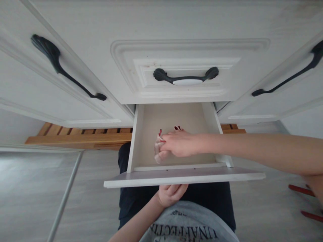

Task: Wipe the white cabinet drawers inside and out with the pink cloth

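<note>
A white drawer (208, 117) stands pulled out of a white cabinet, and its pale inside looks bare. My right hand (180, 144) reaches in from the right, red-nailed fingers curled over a small pale cloth (159, 155) pressed on the drawer floor near the front. My left hand (171, 194) comes up from below with its fingers hooked under the drawer front (141, 179). The handle there is hidden.
Above the open drawer is a shut drawer with a black handle (186, 76). Cabinet doors with long black handles (66, 69) (290, 78) flank it. A wooden slatted platform (75, 136) lies on the grey floor. Red sticks (301, 191) lie at the right.
</note>
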The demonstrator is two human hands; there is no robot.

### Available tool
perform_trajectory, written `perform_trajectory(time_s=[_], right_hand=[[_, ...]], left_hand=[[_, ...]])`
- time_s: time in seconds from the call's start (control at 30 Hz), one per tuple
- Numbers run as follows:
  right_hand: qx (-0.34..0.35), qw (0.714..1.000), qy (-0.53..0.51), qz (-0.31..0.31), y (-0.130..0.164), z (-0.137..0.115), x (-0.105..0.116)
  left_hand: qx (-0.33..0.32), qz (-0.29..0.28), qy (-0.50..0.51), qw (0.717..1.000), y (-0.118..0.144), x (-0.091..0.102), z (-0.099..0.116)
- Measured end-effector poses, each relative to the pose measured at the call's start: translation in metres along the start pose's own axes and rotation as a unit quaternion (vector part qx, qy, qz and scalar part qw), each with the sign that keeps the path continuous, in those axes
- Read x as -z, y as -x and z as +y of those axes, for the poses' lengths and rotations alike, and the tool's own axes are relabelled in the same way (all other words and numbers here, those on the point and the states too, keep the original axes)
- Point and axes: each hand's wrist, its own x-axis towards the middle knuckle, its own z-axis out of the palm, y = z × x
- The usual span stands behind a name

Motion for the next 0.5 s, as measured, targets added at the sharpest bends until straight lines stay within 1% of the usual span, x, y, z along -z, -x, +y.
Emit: perform_trajectory(time_s=[0.07,0.1,0.17,0.23,0.3,0.37,0.43,0.47,0.5], right_hand=[[0.003,0.998,0.059,0.034,-0.035,-0.017,-0.007],[0.004,0.997,0.072,0.036,-0.051,-0.023,-0.012],[0.016,0.997,0.070,0.007,-0.076,-0.030,-0.026],[0.038,0.997,0.064,-0.035,-0.087,-0.029,-0.038],[0.069,0.994,0.055,-0.062,-0.084,-0.020,-0.044],[0.072,0.992,0.049,-0.087,-0.070,-0.007,-0.044],[0.050,0.990,0.024,-0.129,-0.048,0.010,-0.041],[0.023,0.988,0.001,-0.154,-0.035,0.020,-0.040],[-0.021,0.988,-0.027,-0.152,-0.021,0.031,-0.040]], left_hand=[[-0.004,-0.015,-0.004,1.000,0.003,0.000,-0.001],[-0.009,-0.026,-0.005,1.000,0.005,0.001,-0.002],[-0.012,-0.038,-0.005,0.999,0.008,0.003,-0.004],[-0.010,-0.041,-0.002,0.999,0.010,0.005,-0.005],[-0.016,-0.045,0.000,0.999,0.010,0.007,-0.006],[-0.027,-0.049,0.003,0.998,0.010,0.007,-0.006],[-0.031,-0.057,0.005,0.998,0.012,0.008,-0.007],[-0.031,-0.060,0.005,0.998,0.014,0.007,-0.007],[-0.031,-0.061,0.005,0.998,0.015,0.007,-0.007]])
